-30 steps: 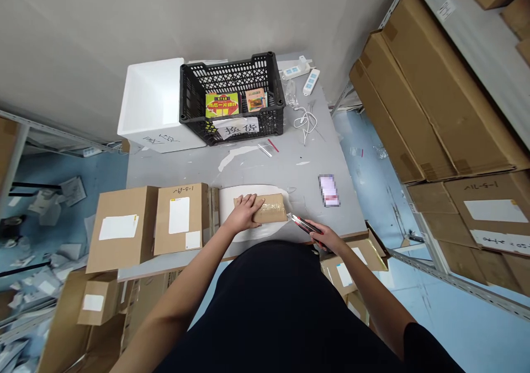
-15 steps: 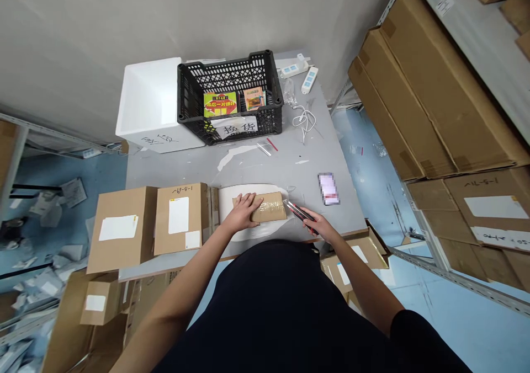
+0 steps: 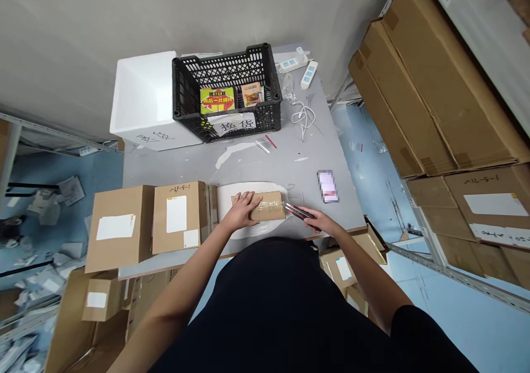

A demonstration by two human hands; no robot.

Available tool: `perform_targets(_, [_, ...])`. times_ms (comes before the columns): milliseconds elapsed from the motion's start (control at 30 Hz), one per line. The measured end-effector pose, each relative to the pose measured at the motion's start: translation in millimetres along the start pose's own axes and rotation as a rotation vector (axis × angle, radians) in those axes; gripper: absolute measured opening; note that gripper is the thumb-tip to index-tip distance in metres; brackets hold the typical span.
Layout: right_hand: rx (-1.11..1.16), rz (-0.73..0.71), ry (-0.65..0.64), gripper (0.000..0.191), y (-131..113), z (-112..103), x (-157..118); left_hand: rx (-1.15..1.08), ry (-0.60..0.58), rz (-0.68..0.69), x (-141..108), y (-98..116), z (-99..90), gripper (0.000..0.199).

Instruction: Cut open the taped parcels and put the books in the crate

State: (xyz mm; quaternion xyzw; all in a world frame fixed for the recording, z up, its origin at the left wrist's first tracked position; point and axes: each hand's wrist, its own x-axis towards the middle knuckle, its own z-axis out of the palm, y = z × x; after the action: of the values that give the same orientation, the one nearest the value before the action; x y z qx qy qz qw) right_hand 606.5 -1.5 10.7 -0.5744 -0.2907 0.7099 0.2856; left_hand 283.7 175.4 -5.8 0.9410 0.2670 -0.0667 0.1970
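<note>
Brown-paper parcel [image 3: 269, 206] bound in clear tape lies on a white sheet [image 3: 232, 192] on the bench [image 3: 174, 166], its long axis running crosswise, parallel to the bench's near edge. Left hand [image 3: 241, 210] spread flat, pressing down on the parcel's left end. Right hand [image 3: 318, 220] closed around a red-and-black box cutter [image 3: 298, 213], tip just beside the parcel's right end.

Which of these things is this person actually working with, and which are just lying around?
Being worked with:
left hand, resting on a taped cardboard parcel
right hand, gripping a utility knife

Lying about:
black plastic crate
white foam box
power strip
phone
</note>
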Motion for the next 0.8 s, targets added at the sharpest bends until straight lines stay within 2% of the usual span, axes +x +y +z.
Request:
perform_targets(200, [0.048,0.058,-0.005,0.072,7,-1,-5,-0.012,-0.003,-0.006,1,0,0.5,0.097])
perform_targets(467, [0.195,0.021,0.072,0.076,38,30,-5,-0.022,0.001,-0.012,1,0,0.6,0.097])
perform_targets(633, [0.241,0.052,0.123,0.081,42,44,-11,-0.012,-0.001,-0.013,0,1,0.6,0.095])
perform_targets(800, [0.211,0.065,0.126,0.081,44,45,-21,0.004,0.000,-0.017,1,1,0.2,0.095])
